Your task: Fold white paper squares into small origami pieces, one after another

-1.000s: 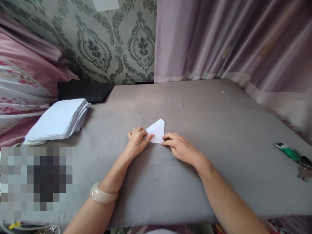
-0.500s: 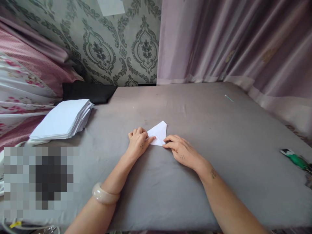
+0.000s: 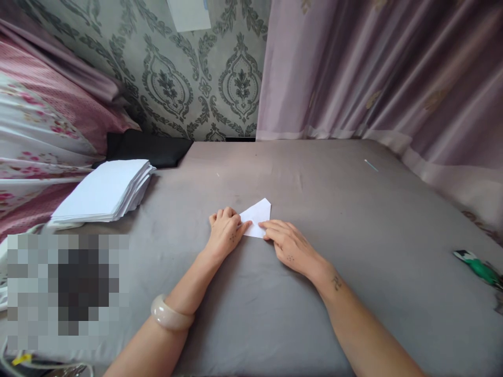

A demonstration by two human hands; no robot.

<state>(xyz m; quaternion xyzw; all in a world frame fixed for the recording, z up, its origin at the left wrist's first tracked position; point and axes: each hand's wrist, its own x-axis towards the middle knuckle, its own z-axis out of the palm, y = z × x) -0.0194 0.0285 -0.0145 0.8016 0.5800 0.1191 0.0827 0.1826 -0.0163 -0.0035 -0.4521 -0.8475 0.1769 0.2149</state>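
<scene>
A small piece of folded white paper [image 3: 258,211], pointed towards the far side, lies on the grey cloth in the head view. My left hand [image 3: 226,228] grips its left part, with the thumb laid on top and the other fingers curled. At the lower right edge, my right hand [image 3: 286,243] has its fingertips over the paper and its thumb at the near corner, in a pinch. The palms hide the left end of the paper. A pale bangle [image 3: 171,313] circles my left forearm.
A thick stack of white paper [image 3: 104,188] sits at the left, in front of a folded black item [image 3: 151,149]. A thin pale stick [image 3: 371,165] lies far right. Nearer on the right is a green-handled object [image 3: 477,267]. Curtains [image 3: 314,68] hang behind the grey surface.
My right fingertips have slid slightly left, further over the folded paper. My left hand keeps its hold. The whole view has shifted a little.
</scene>
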